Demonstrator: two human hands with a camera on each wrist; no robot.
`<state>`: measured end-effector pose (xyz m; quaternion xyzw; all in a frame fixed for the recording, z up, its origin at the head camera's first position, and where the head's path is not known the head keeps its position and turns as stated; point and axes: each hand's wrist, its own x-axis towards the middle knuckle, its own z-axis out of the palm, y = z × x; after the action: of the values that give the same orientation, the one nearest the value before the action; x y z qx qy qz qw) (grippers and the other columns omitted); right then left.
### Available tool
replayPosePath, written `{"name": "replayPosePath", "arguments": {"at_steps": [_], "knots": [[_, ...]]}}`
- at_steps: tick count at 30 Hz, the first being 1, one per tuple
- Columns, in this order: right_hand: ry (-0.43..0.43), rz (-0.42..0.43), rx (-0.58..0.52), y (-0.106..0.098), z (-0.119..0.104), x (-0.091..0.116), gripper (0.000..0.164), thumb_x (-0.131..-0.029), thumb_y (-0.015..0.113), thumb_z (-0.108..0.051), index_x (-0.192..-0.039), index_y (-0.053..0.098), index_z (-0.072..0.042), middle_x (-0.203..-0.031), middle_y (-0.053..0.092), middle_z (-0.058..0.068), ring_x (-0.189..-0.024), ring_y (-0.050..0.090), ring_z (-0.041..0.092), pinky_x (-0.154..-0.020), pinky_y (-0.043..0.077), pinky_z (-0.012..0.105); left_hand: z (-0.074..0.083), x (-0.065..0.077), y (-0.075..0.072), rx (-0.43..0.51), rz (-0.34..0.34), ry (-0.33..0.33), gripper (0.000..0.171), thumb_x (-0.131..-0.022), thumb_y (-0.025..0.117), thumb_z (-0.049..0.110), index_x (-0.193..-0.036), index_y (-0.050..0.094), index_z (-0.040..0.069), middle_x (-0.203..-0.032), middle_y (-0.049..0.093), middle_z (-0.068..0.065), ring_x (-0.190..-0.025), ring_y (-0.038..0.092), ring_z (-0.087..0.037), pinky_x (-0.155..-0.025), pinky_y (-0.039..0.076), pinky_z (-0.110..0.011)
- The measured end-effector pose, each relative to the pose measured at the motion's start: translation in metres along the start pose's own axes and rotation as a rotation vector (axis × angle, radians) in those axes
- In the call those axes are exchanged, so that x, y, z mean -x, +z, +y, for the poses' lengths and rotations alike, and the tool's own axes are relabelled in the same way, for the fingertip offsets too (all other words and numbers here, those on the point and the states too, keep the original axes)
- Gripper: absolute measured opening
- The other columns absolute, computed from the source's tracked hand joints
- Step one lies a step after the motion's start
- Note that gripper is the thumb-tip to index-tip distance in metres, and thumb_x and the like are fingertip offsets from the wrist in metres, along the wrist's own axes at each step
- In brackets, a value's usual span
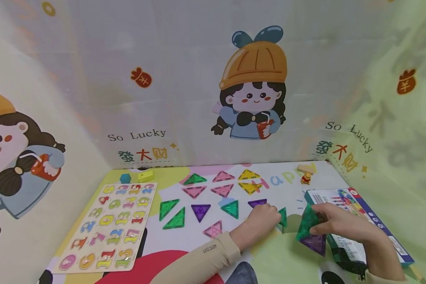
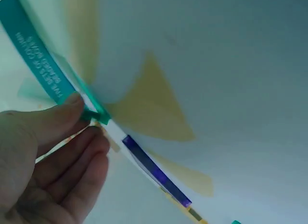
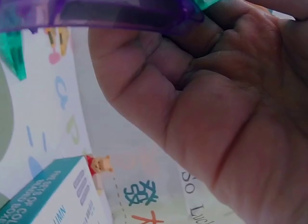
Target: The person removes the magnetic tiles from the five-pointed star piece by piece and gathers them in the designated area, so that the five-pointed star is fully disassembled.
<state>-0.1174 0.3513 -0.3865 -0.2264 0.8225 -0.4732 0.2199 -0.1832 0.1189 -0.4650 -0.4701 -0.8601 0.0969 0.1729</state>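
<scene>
My left hand (image 1: pixel 259 221) pinches a green triangular tile (image 1: pixel 283 218) between thumb and fingertips, close above the table. In the left wrist view the thumb (image 2: pixel 62 115) meets the tile's corner edge. My right hand (image 1: pixel 344 223) grips a green translucent tile (image 1: pixel 307 223) with a purple triangular tile (image 1: pixel 314 243) joined under it, both raised in front of the box. The purple edge (image 3: pixel 96 14) crosses the top of the right wrist view, above curled fingers. A second purple triangle (image 1: pixel 257 202) lies just behind the left hand, partly covered by it.
Several green, pink, yellow and purple triangular tiles (image 1: pixel 200 212) lie across the table's middle. A number board (image 1: pixel 108 225) stands at the left, with blue and yellow blocks behind it. A printed box (image 1: pixel 351 240) lies at the right, near a small bear figure (image 1: pixel 306 178).
</scene>
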Motion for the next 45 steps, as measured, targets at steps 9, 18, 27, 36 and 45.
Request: {"name": "replayPosePath", "arguments": {"at_steps": [9, 18, 27, 36, 45], "knots": [[-0.003, 0.054, 0.000, 0.005, 0.001, -0.008, 0.012, -0.093, 0.064, -0.007, -0.097, 0.061, 0.003, -0.082, 0.066, -0.002, -0.069, 0.058, 0.008, -0.062, 0.048, 0.027, -0.012, 0.012, -0.010, 0.731, -0.147, -0.121, 0.008, -0.090, 0.074, 0.025, -0.095, 0.079, 0.025, -0.090, 0.073, 0.018, -0.081, 0.062, 0.008, -0.071, 0.046, -0.009], [0.070, 0.184, 0.027, 0.008, -0.002, -0.017, 0.025, -0.094, 0.067, -0.015, -0.108, 0.063, 0.006, -0.096, 0.074, 0.011, -0.081, 0.068, 0.010, -0.074, 0.055, 0.026, -0.018, 0.021, -0.020, 1.345, -0.224, -0.189, 0.011, -0.088, 0.075, 0.029, -0.093, 0.080, 0.021, -0.081, 0.074, 0.016, -0.071, 0.063, 0.007, -0.063, 0.049, -0.015], [0.090, 0.296, 0.068, 0.014, -0.003, -0.029, 0.020, -0.094, 0.067, -0.018, -0.096, 0.063, 0.002, -0.089, 0.070, 0.007, -0.076, 0.061, 0.009, -0.072, 0.049, 0.024, -0.022, 0.029, -0.023, 1.496, -0.150, -0.289, 0.023, -0.092, 0.070, 0.035, -0.087, 0.077, 0.014, -0.077, 0.074, 0.008, -0.073, 0.068, -0.006, -0.062, 0.051, -0.021], [0.238, 0.497, 0.087, 0.004, 0.001, -0.019, 0.027, -0.097, 0.064, -0.022, -0.105, 0.059, 0.003, -0.087, 0.068, 0.006, -0.083, 0.068, 0.015, -0.074, 0.050, 0.027, -0.035, 0.044, -0.019, 1.491, -0.117, -0.319, 0.014, -0.089, 0.073, 0.035, -0.088, 0.080, 0.023, -0.074, 0.072, 0.013, -0.069, 0.066, -0.005, -0.058, 0.048, -0.020], [0.392, 0.485, 0.287, 0.011, 0.015, -0.036, 0.051, -0.091, 0.068, -0.012, -0.128, 0.051, 0.018, -0.086, 0.069, 0.009, -0.068, 0.065, 0.018, -0.064, 0.052, 0.033, -0.053, 0.070, -0.014, 1.463, -0.143, -0.365, 0.012, -0.088, 0.075, 0.035, -0.088, 0.080, 0.024, -0.076, 0.072, 0.013, -0.065, 0.057, -0.001, -0.056, 0.044, -0.020]]}}
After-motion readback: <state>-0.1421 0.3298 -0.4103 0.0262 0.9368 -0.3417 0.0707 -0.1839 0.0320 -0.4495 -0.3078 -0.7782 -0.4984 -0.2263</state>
